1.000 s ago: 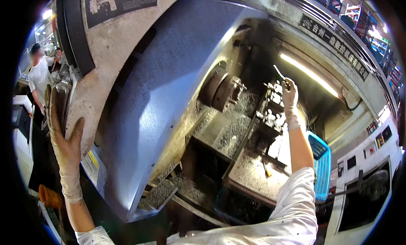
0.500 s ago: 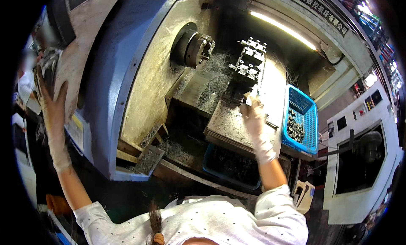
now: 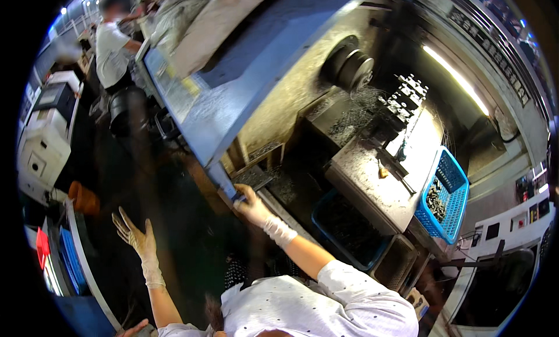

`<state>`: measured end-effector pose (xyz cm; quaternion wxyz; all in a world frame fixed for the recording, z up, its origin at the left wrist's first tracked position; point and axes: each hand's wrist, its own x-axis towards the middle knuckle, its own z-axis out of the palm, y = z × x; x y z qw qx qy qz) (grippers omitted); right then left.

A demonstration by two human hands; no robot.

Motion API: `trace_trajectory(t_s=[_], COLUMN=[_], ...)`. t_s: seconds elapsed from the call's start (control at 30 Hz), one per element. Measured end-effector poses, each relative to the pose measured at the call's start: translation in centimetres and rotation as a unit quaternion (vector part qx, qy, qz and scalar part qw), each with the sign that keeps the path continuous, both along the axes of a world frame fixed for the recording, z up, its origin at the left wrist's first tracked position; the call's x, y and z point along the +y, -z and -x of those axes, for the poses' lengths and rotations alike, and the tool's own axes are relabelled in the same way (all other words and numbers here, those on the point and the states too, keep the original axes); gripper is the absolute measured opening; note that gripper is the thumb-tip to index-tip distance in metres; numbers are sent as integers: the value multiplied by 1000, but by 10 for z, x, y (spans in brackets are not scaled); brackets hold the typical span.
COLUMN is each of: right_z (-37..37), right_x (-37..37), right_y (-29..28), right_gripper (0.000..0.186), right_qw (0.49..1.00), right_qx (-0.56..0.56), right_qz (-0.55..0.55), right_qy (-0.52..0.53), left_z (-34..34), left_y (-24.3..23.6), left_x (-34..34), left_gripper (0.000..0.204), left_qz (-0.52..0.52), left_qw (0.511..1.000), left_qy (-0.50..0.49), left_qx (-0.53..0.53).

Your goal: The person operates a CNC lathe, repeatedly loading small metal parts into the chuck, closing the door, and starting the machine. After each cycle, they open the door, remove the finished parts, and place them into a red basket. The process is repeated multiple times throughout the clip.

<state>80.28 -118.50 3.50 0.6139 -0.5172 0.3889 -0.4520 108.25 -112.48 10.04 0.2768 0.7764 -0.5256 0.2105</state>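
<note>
My left hand, in a pale thin glove, hangs over the dark floor at the lower left, fingers spread and holding nothing. My right hand, gloved alike, has its fingers curled round the lower corner of the blue machine panel; a small dark blue part shows at the fingertips. Beyond it is the lathe's round chuck. A tool post with several bolts stands on the slide. On that slide lies a tool with a yellowish handle, touched by neither hand.
A blue basket of small dark metal parts stands right of the slide; a dark blue bin sits below. Metal shavings lie under the chuck. A person stands far left, near an orange bucket. Bare fingers show at the lower left edge.
The view has turned left. My right hand has left the yellowish-handled tool on the slide and come to the blue panel's corner. My left hand has dropped from beside the panel.
</note>
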Motion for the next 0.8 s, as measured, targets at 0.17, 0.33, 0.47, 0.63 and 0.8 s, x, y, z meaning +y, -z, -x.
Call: trace_trajectory(t_s=[0.17,0.33,0.47,0.63,0.8], right_z=[-4,9,55,36,-166], right_x=[1,20,67,81,-67], right_y=[29,45,26,4,75], right_gripper=[25,43,46,38,36], right_qw=[977,863,797,840,938], right_qx=[-25,-223,-254,-251,-68], right_qz=[52,-116,-153,-126,-152], right_qy=[206,439,526,464,304], left_z=[-65,-169,-277,-345,-352], left_y=[50,5,-26,-43,-39], left_x=[56,105,188,274,262], left_gripper=[73,68,59,61,66], left_qz=[-19,25,72,79,59], left_qw=[994,993,939,848,812], left_qy=[-45,-112,-295,-468,-549], left_qx=[99,-28,-162,-236,-190])
